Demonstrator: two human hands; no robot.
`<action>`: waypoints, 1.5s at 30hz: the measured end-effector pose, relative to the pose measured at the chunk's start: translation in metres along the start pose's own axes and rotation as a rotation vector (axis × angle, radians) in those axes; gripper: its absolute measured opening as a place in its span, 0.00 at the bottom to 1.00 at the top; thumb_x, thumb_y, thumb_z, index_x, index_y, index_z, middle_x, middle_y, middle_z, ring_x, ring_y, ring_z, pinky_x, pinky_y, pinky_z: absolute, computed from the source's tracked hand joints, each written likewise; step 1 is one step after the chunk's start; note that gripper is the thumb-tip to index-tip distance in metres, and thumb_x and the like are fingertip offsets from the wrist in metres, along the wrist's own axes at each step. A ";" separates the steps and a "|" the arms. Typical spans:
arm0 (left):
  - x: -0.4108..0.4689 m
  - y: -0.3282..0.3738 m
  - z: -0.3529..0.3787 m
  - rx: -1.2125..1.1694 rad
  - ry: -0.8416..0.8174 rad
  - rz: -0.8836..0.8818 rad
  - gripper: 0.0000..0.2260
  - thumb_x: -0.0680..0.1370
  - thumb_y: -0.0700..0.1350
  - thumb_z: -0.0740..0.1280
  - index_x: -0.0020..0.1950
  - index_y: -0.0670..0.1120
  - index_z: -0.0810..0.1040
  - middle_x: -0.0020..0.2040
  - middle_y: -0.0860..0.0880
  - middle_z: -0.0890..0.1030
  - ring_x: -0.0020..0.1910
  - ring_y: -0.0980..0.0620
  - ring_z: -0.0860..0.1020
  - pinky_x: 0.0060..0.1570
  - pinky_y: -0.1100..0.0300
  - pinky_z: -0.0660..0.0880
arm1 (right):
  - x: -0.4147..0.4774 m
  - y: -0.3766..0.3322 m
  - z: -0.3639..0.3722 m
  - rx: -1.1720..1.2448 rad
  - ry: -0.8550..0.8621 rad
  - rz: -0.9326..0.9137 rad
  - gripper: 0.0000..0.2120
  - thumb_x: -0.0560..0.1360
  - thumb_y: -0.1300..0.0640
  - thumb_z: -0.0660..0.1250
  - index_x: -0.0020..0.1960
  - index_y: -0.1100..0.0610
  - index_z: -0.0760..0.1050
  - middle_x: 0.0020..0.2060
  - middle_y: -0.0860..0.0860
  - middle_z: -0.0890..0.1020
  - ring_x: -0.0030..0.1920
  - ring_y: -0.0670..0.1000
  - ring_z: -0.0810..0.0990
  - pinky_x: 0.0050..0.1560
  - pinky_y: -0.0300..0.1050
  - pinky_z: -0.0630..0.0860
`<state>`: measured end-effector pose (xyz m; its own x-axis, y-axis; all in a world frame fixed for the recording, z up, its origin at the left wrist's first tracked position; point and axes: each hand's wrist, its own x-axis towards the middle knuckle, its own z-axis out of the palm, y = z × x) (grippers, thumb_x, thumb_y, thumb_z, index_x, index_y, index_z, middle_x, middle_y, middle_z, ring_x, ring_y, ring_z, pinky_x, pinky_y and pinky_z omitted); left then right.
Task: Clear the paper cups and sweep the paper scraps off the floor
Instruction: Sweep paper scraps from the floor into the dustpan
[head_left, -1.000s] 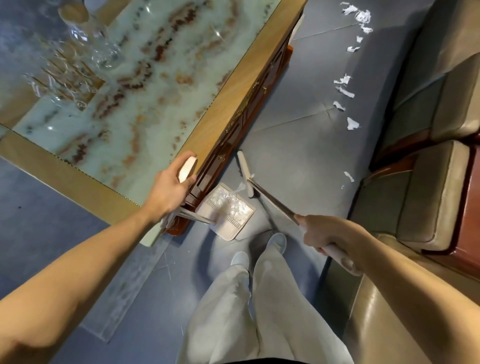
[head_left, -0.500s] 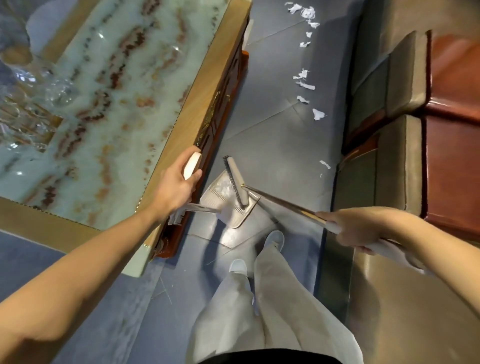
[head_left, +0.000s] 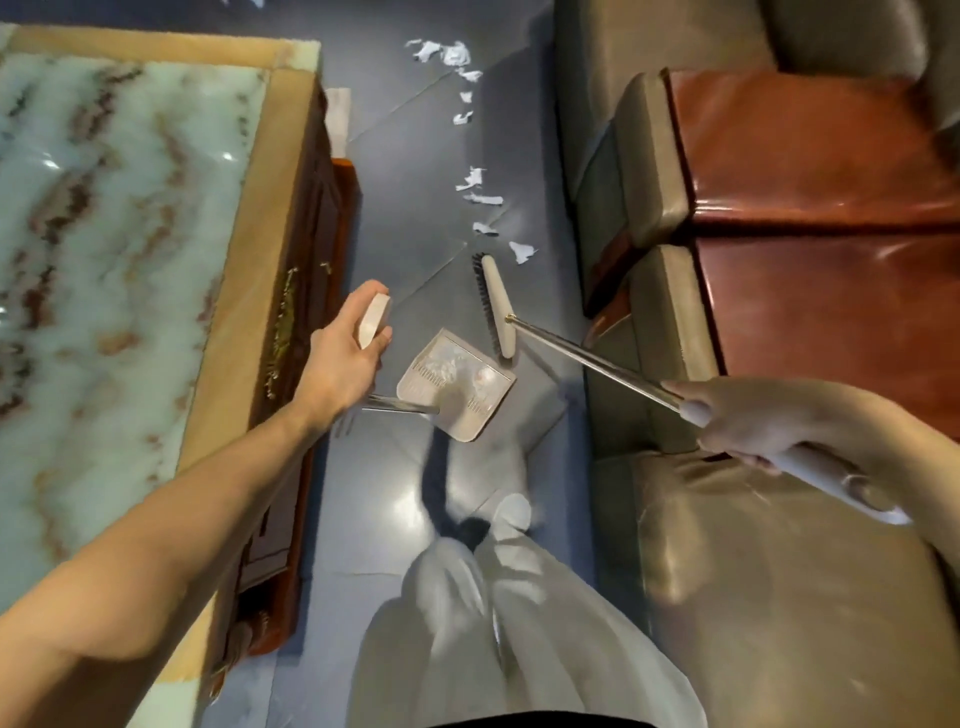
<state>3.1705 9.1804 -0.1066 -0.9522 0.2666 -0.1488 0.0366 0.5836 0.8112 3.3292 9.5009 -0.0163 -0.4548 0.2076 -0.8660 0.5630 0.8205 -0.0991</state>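
Left hand (head_left: 345, 353): fingers curled round the pale grip atop the dustpan's handle. The dustpan (head_left: 457, 387) sits low at the floor (head_left: 395, 156), between the tabletop (head_left: 104, 208) on the left and the sofa (head_left: 779, 156) on the right, with white scraps inside it. Right hand (head_left: 748, 421): fingers wrapped round the pole of the broom (head_left: 497, 312). The broom's head lies just beyond the dustpan's far edge, bristles facing left. More scraps (head_left: 480, 192) trail along the floor from beside the head to the far end, near the sofa.
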 end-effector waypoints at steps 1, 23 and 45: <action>0.010 0.006 0.009 0.002 -0.007 0.011 0.18 0.80 0.38 0.64 0.68 0.54 0.70 0.53 0.48 0.76 0.36 0.61 0.73 0.45 0.72 0.73 | 0.006 0.007 -0.007 0.017 0.017 0.018 0.38 0.76 0.68 0.60 0.78 0.44 0.49 0.29 0.55 0.78 0.21 0.48 0.72 0.22 0.39 0.71; 0.158 0.079 0.095 0.040 -0.420 0.021 0.18 0.80 0.43 0.61 0.62 0.66 0.70 0.42 0.44 0.75 0.31 0.48 0.73 0.27 0.56 0.76 | 0.086 -0.016 -0.003 0.175 -0.195 0.112 0.35 0.77 0.68 0.56 0.77 0.43 0.51 0.38 0.51 0.73 0.31 0.48 0.72 0.22 0.34 0.67; 0.248 0.090 0.055 0.049 -0.258 0.045 0.19 0.82 0.44 0.61 0.72 0.57 0.67 0.55 0.52 0.73 0.46 0.45 0.77 0.49 0.54 0.78 | 0.149 -0.030 -0.189 0.264 0.038 0.087 0.30 0.77 0.68 0.57 0.76 0.52 0.56 0.32 0.58 0.75 0.28 0.53 0.73 0.25 0.43 0.71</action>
<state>2.9548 9.3414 -0.1015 -0.8406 0.4765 -0.2577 0.0978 0.6013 0.7930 3.1139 9.6080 -0.0492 -0.4198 0.2953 -0.8582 0.7592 0.6324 -0.1538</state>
